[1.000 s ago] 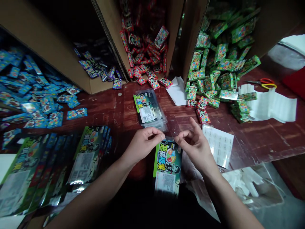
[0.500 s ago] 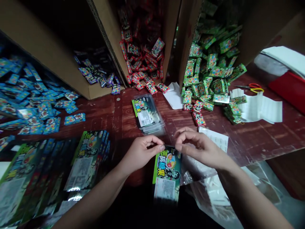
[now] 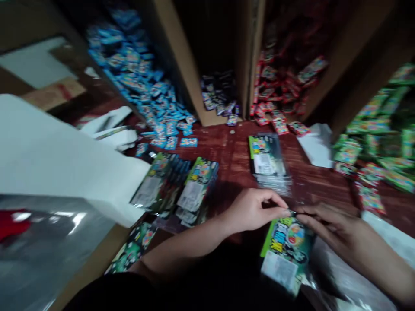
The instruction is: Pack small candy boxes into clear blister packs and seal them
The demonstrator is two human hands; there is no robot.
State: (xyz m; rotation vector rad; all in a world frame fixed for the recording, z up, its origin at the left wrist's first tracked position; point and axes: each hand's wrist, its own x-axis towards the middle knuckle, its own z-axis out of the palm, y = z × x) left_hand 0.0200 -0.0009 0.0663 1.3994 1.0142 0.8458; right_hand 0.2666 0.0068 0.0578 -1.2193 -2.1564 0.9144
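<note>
A dark green printed candy packet [image 3: 285,248] with a pale label hangs upright, slightly tilted, in front of me. My left hand [image 3: 257,209] pinches its top edge between thumb and forefinger. At the top right corner, my right hand [image 3: 340,229] has thumb and fingers pressed together on the packet's edge, somewhat blurred. Just beyond my hands lies a stack of flat clear-sided packets [image 3: 267,160] with the same print. To the left stand filled packets [image 3: 194,192] in rows, each with a pale label.
Cardboard boxes [image 3: 181,56] at the back hold small blue packs [image 3: 139,77], purple packs [image 3: 218,95], red packs [image 3: 285,90] and green packs [image 3: 372,116]. White paper [image 3: 316,144] lies on the red-brown table [image 3: 223,138]. A large white flap [image 3: 65,160] juts in at left.
The view has swung left, bringing the white flap and the area beside it into sight. My right hand has closed onto the packet's top right corner; my left keeps its pinch.
</note>
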